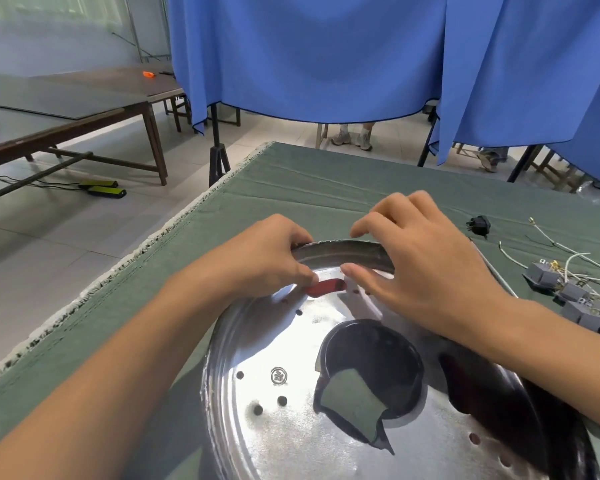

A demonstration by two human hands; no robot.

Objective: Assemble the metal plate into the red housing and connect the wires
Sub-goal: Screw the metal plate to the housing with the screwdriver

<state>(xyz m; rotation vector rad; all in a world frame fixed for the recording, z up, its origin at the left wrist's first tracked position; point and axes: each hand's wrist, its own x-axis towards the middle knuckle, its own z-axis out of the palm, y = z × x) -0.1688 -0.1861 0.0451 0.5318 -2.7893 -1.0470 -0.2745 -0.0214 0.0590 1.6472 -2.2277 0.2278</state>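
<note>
— Across the lower middle of the frame, what is lying there?

— A round shiny metal plate (291,427) with small holes and a large circular opening is sitting tilted on the green cloth-covered table (291,188), its raised far rim lifting toward the hands. Through the opening, a patch of the green cloth is showing.

— Where are the hands sitting against it?

— Both are working at the plate's far rim, just above the frame's centre. The left hand (267,258) is gripping the rim from the left, fingers curling over the edge and thumb pressing down beside a small red piece (326,287) showing through the plate. The right hand (420,268) is coming in from the right, its thumb touching the plate's inner face close to that red piece, its fingers arching loosely over the rim; whether they are actually gripping it, I cannot tell.

— And the red housing?

— Only that red sliver between the two thumbs and a dark reddish edge under the right forearm are showing; the plate is covering the rest.

— The wires?

— White wires with metal terminals (548,252) are lying at the right edge, well apart from the hands, beside grey block connectors (575,299) and a small black part (478,225).
</note>
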